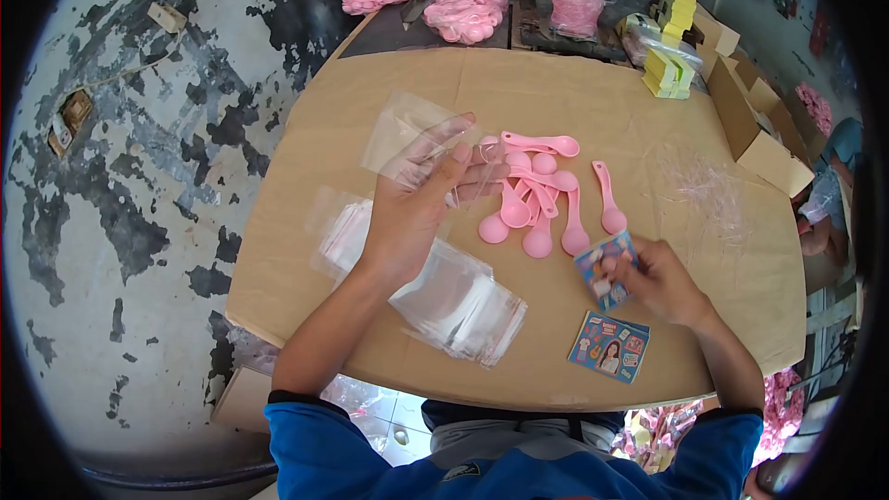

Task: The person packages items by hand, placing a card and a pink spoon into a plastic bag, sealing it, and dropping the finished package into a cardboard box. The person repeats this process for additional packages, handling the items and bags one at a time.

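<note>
My left hand (431, 171) holds a clear plastic bag (398, 134) up over the table, its fingers seen through the film. Between the thumb and fingers of my right hand (662, 282) is a blue printed card (602, 268). Below it, more such cards (609, 346) lie in a small stack. Pink plastic spoons (532, 190) form a loose heap to the right of my left hand. One pink spoon (607, 199) lies apart, just above the held card. Under my left forearm spreads a pile of clear bags (454, 301).
Brown paper covers the table (306, 250). Bagged pink items (466, 11) and yellow boxes (669, 72) stand at the back. An open cardboard box (764, 125) sits at the right edge, near thin plastic strips (708, 190). Another person's arm (838, 162) shows at far right.
</note>
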Motion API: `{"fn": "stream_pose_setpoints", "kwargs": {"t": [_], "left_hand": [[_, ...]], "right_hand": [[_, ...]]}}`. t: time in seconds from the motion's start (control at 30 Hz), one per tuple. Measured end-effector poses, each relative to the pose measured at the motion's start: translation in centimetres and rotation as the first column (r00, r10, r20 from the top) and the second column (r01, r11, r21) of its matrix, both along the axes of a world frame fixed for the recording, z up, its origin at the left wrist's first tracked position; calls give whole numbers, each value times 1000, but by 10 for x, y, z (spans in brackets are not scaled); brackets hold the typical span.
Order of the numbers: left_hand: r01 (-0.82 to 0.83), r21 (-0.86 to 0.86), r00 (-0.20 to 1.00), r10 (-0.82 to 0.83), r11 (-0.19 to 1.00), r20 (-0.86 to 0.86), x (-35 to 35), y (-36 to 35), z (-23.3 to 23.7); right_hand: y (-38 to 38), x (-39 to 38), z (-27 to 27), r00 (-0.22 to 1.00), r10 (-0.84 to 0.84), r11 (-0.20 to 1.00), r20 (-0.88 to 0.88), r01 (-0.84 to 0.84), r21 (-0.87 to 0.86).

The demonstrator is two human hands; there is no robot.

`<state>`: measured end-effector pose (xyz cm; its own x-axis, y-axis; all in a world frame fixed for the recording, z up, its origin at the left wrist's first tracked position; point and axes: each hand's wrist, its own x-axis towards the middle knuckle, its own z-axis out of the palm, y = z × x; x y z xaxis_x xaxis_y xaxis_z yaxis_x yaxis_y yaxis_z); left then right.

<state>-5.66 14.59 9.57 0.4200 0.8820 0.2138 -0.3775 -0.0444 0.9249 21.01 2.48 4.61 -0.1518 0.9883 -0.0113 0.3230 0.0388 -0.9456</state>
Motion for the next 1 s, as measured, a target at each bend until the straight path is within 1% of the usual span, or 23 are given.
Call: {"fn": "stream_pose_setpoints", "kwargs": {"t": [0.03, 0.1, 0.13, 0.23, 0.33, 0.43, 0.47, 0.57, 0.6, 0.7, 0.8, 0.9, 1.0], "left_hand": [[-6, -3, 1000, 6, 1000, 15, 1, -1, -1], [-6, 16, 1000, 6, 1000, -13, 1, 4, -7], [-13, 29, 999, 14, 999, -29, 0, 6, -10], [-41, 133, 997, 49, 990, -59, -3, 9, -15], [-112, 86, 993, 114, 990, -12, -3, 11, -15], [-139, 84, 987, 145, 987, -70, 0, 8, -14], [-108, 81, 990, 114, 991, -79, -1, 8, -12], [-168, 35, 983, 170, 985, -71, 0, 12, -14], [-166, 19, 985, 167, 986, -42, -1, 13, -14], [-200, -36, 975, 195, 979, -102, -3, 18, -21], [-142, 39, 966, 147, 989, -213, -3, 20, -20], [-89, 106, 969, 110, 990, -219, 1, 12, -16], [-80, 98, 972, 99, 992, -213, 3, 11, -18]], "right_hand": [[3, -5, 6, 999, -36, 999, 13, 37, -36], [15, -16, 24, 994, -99, 990, 46, 103, -101], [27, -19, 20, 997, -61, 998, 45, 62, -24], [53, -34, 42, 1000, 11, 1000, -27, -12, -22], [76, -55, 51, 998, 56, 989, 33, -60, 136], [100, -63, 33, 991, 108, 909, 78, -130, 396], [100, -65, 35, 995, 92, 942, 38, -99, 322], [110, -62, 15, 992, 129, 905, 9, -121, 408], [111, -63, 13, 985, 156, 911, -73, -115, 395], [115, -63, 12, 966, 157, 922, -204, -69, 381], [117, -57, 19, 975, 210, 885, -73, -157, 439], [116, -57, 18, 967, 252, 862, 17, -233, 450], [108, -61, 24, 971, 237, 910, 16, -227, 347]]}}
